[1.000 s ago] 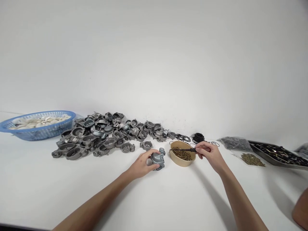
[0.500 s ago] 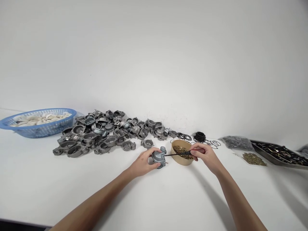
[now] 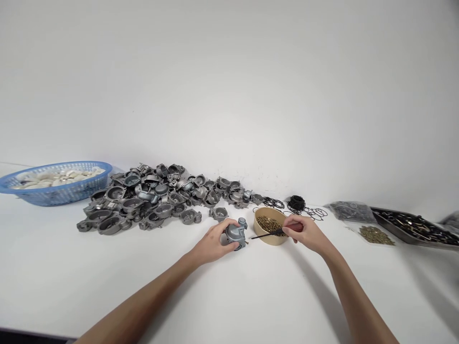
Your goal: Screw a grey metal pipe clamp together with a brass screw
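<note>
As the head view shows it, the left hand is curled part-way, thumb and fingers clasping a blue-grey float-bowl casting just left of the tan tub, on the white worktop. The right hand is closed in a pinch round the red handle of a screwdriver. Half a second ago the screwdriver's tip reached the casting's right side; now it has backed off and dips lower, crossing in front of the tub and stopping just short of the casting. A small brass screw, not visible there a second ago, juts from the casting's lower right. That suggests it has been started but not driven home.
</note>
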Tool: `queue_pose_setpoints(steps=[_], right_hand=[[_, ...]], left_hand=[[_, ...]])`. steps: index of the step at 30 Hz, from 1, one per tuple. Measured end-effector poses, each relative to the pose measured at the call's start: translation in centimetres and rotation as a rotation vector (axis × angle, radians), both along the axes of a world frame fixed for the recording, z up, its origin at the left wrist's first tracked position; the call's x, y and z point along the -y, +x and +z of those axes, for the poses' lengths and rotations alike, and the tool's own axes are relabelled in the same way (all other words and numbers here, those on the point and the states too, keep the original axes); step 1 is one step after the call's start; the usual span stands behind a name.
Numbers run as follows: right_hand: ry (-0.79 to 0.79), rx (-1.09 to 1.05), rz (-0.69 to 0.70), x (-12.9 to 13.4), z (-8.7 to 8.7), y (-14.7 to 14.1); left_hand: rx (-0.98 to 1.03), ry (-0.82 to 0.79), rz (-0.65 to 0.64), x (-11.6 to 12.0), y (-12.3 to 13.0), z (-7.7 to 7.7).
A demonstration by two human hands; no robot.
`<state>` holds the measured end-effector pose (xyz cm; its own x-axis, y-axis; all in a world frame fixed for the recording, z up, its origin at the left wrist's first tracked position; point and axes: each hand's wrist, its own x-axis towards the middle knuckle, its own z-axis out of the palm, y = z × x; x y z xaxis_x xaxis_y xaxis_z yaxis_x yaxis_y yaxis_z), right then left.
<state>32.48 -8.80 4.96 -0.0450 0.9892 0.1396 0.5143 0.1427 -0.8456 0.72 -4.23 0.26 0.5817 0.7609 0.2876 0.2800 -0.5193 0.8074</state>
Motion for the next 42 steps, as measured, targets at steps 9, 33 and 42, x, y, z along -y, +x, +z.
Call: queue_pose_setpoints(steps=[9, 33, 42], right_hand=[[-0.016, 0.051, 0.073, -0.1, -0.6, -0.8], [0.137, -0.157, 0.012, 0.7, 0.4, -1.7], [0.069, -0.164, 0.080, 0.4, 0.5, -1.4]], left_hand=[[-0.047, 0.068, 0.088, 0.3, 0.3, 0.4], [-0.007, -0.003, 0.065, 0.2, 0.0, 0.1], [0.017, -0.031, 0.076, 0.3, 0.4, 0.2]])
